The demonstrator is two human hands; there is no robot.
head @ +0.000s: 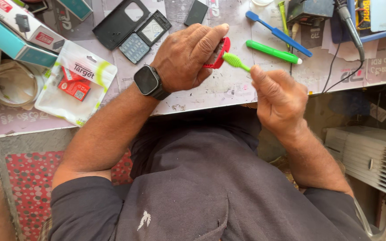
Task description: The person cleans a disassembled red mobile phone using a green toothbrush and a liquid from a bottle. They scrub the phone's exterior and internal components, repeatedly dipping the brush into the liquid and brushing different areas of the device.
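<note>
Your left hand, the one with the dark smartwatch on its wrist, sits just above the middle of the frame with its fingers curled shut around a small red plastic part; only the part's curved edge shows past your fingertips, so its full shape cannot be told. Your right hand, just right of centre, pinches the handle of a light green toothbrush between thumb and fingers, and the brush head lies against the red part, touching it. Both hands are held over the near edge of the tabletop, whose surface is covered with worn printed paper. Above your right hand, a second green toothbrush lies flat on the tabletop, and a blue toothbrush lies slanted just beyond it. At upper centre left, a keypad phone with its front opened rests beside a black back cover, with a small black rectangular piece a little to the right. At the left of the frame, a clear pouch holding small red packets lies beside a teal and white box. A tool with a dark cable lies at the upper right. Your dark shirt fills the lower half of the frame.
</note>
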